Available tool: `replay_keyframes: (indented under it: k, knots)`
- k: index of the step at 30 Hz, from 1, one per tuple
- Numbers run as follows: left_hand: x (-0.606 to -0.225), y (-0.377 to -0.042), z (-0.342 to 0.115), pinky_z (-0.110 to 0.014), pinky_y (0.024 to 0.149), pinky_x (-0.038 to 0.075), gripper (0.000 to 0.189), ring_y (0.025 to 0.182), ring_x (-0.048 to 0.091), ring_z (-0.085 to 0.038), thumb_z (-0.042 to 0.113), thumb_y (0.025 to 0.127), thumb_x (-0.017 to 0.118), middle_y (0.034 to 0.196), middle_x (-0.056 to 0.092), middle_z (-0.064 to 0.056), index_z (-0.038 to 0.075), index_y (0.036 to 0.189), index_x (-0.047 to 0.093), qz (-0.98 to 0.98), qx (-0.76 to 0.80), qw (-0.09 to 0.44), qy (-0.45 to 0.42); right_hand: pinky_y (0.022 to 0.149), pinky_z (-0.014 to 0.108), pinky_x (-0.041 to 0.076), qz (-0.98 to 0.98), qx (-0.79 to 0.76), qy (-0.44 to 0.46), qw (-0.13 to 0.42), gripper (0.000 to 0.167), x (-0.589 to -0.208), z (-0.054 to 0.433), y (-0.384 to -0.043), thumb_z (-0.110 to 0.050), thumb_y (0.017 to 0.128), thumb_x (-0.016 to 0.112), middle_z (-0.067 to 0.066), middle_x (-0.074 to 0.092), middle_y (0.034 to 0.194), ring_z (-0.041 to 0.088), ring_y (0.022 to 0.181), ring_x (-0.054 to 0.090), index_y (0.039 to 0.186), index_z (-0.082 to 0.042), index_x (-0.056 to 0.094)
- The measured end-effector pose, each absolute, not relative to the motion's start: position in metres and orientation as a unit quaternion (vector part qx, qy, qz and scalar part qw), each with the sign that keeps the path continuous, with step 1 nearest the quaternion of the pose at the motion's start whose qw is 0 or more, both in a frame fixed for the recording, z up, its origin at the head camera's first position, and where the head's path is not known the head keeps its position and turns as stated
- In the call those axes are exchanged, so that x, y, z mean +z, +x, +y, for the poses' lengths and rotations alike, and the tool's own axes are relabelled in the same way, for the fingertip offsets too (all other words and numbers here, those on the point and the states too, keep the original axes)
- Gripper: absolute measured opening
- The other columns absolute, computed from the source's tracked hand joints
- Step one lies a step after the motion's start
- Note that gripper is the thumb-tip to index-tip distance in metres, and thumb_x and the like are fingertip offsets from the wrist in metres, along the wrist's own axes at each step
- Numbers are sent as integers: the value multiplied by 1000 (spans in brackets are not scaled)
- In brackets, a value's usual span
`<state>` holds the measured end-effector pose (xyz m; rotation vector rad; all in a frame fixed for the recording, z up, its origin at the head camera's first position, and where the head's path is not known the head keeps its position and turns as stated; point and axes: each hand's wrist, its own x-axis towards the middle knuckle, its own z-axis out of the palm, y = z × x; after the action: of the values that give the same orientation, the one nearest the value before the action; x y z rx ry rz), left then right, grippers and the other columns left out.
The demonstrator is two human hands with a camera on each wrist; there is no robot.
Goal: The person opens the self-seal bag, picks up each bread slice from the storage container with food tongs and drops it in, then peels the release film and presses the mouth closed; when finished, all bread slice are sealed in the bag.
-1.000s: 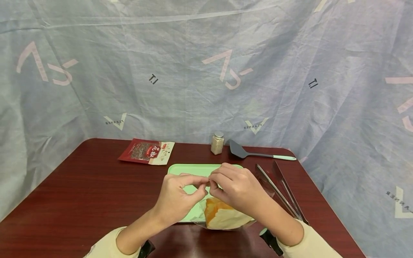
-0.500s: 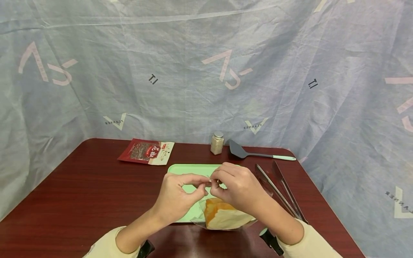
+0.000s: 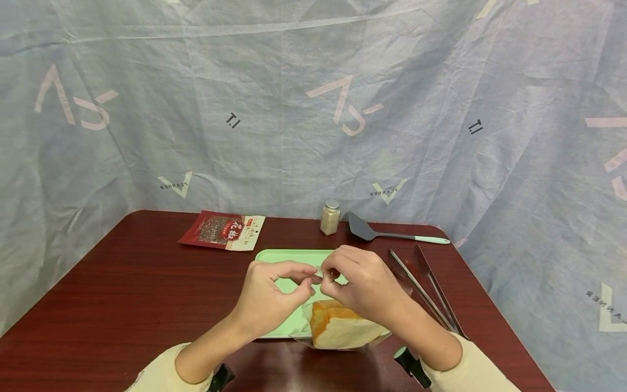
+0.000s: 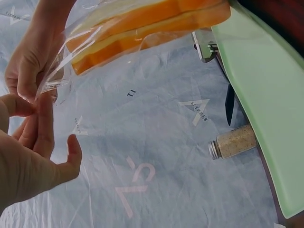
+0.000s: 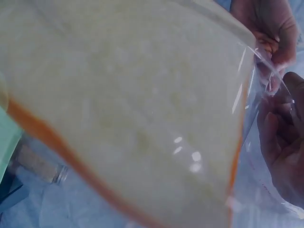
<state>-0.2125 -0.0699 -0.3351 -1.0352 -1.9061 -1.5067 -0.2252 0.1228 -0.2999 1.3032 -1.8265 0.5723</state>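
Note:
Bread slices (image 3: 345, 329) with an orange-brown crust lie inside a clear plastic bag (image 4: 56, 78). They hang below both hands, over the near right part of a light green tray (image 3: 284, 256). My left hand (image 3: 264, 291) pinches the gathered end of the bag between thumb and fingers. Beside it, my right hand (image 3: 360, 277) grips the same end with curled fingers. A small whitish tip shows between the hands in the head view. In the right wrist view the bread (image 5: 128, 104) fills most of the picture; the exact finger contact is partly hidden.
A red-and-white packet (image 3: 222, 231) lies at the back left of the dark red table (image 3: 147, 305). Behind the tray stands a spice jar (image 3: 330, 219), with a grey spatula (image 3: 362, 228) beside it. Metal tongs (image 3: 426, 291) lie right of the tray, near the right forearm.
My right hand's fingertips have drawn slightly right, widening the gap to the left fingertips. The left hand and the bread stay nearly in place.

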Motion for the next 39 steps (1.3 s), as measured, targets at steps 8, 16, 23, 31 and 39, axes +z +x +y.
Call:
replay_keyframes:
  k: [8,16,23,31,39]
  knots:
    - [-335,-213,-64,-21,57,53,14,63,67,-2,-1,81,73,71,73,6,10,87,78,-707,-542,277,-360,59,15,47,-727,227,511,398,18,-301,121,-226,9,69,61,-2,58,70,7,62,54,78,-7,59]
    - [-334,-213,-68,-24,58,55,18,61,66,-2,-5,82,69,70,73,6,10,83,77,-713,-558,258,-336,56,18,45,-735,235,483,414,16,-297,123,-227,7,73,58,-1,58,71,8,62,53,79,-8,59]
    - [-333,-214,-71,-29,59,56,14,63,69,-6,-3,85,71,73,74,4,10,87,78,-705,-576,247,-331,53,15,41,-735,287,501,356,10,-296,128,-227,-3,84,62,-2,65,76,9,65,56,91,-8,68]
    - [-331,-213,-70,-27,59,56,14,64,69,-7,-2,87,70,73,74,1,7,92,79,-695,-576,249,-351,64,16,49,-743,258,513,343,6,-296,127,-227,-10,92,67,-2,67,86,8,69,61,93,-8,72]
    - [-331,-213,-68,-25,59,55,14,64,68,-6,-3,86,70,73,74,2,7,92,79,-695,-567,259,-358,60,17,49,-738,230,507,380,10,-298,123,-227,-6,90,62,-2,65,78,8,65,59,84,-8,69]
